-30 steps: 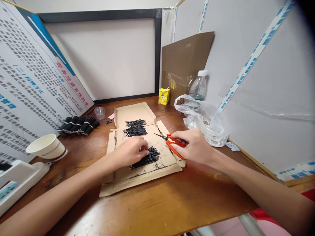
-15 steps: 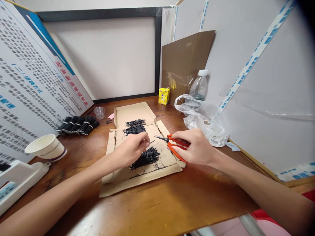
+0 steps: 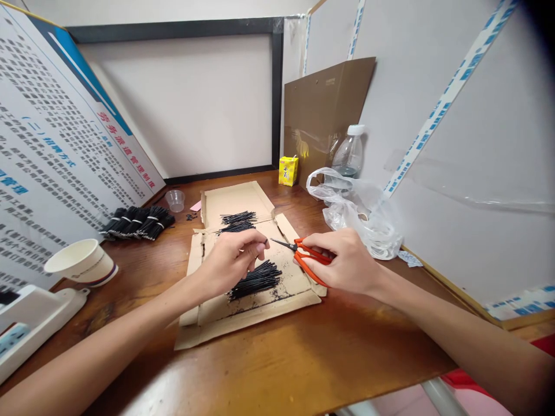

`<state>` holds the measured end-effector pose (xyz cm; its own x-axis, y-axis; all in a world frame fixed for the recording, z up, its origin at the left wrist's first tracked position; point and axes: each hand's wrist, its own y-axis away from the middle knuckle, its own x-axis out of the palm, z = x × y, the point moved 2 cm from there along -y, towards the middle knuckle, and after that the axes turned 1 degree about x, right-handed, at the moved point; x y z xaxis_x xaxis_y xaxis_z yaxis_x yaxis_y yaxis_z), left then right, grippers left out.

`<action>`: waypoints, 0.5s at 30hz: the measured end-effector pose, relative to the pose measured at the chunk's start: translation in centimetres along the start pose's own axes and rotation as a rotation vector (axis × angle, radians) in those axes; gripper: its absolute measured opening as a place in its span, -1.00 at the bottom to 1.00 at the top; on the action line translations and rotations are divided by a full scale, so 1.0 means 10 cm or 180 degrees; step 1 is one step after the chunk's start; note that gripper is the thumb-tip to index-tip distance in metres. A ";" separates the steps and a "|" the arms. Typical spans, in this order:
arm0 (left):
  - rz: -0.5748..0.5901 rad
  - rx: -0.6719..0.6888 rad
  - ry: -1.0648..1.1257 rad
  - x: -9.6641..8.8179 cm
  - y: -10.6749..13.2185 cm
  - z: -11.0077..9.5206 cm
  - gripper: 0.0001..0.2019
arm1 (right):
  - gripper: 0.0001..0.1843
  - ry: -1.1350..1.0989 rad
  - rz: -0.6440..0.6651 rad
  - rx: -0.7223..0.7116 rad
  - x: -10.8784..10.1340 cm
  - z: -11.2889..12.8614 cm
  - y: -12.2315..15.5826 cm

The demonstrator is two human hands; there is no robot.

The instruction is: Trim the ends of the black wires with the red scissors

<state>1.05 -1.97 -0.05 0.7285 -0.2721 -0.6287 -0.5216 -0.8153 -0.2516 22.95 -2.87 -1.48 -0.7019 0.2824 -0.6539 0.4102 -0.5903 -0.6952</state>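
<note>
My right hand point(image 3: 347, 257) grips orange-handled scissors point(image 3: 309, 255), their narrow blades pointing left toward my left hand. With thumb and forefinger pinched together, my left hand point(image 3: 236, 260) holds a short black wire; only a tiny dark end shows at the fingertips, close to the scissor tips. Below that hand lies a pile of black wires point(image 3: 256, 280) on the flattened cardboard point(image 3: 236, 196). Farther back on the cardboard are two smaller heaps of black wires point(image 3: 238, 218), the nearer one partly covered by my left hand. Black crumbs are scattered around the front pile.
At the left sit tied black wire bundles point(image 3: 139, 221), a paper cup point(image 3: 82, 263), a clear plastic cup point(image 3: 175, 200) and a white power strip point(image 3: 39, 323). To the right are a plastic bag point(image 3: 368, 216), a bottle point(image 3: 348, 153) and a yellow carton point(image 3: 288, 171). Panels enclose the table point(image 3: 260, 370).
My left hand has risen slightly and turned, bringing the pinched wire up beside the scissor tips. Less of the wire sticks out now. The right hand and scissors have hardly moved.
</note>
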 end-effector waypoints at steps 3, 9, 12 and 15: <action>0.0010 -0.0011 0.0020 0.00 0.00 -0.01 -0.84 | -0.84 -0.0006 0.0034 0.0005 0.00 0.01 -0.01; 0.0013 -0.0135 0.0103 0.02 0.00 -0.03 -0.85 | -0.85 -0.0055 0.0029 -0.0047 0.00 0.02 -0.01; 0.0026 -0.0180 0.0192 0.02 0.00 -0.04 -0.85 | -0.83 -0.0059 0.0016 -0.0074 0.00 0.03 -0.01; 0.0054 -0.0184 0.0202 0.03 0.01 -0.04 -0.85 | -0.81 -0.0036 0.0044 -0.0110 0.00 0.02 -0.01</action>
<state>1.38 -2.34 0.09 0.7475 -0.3164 -0.5840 -0.5088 -0.8380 -0.1973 22.80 -3.01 -1.34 -0.7024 0.2659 -0.6602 0.4395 -0.5675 -0.6962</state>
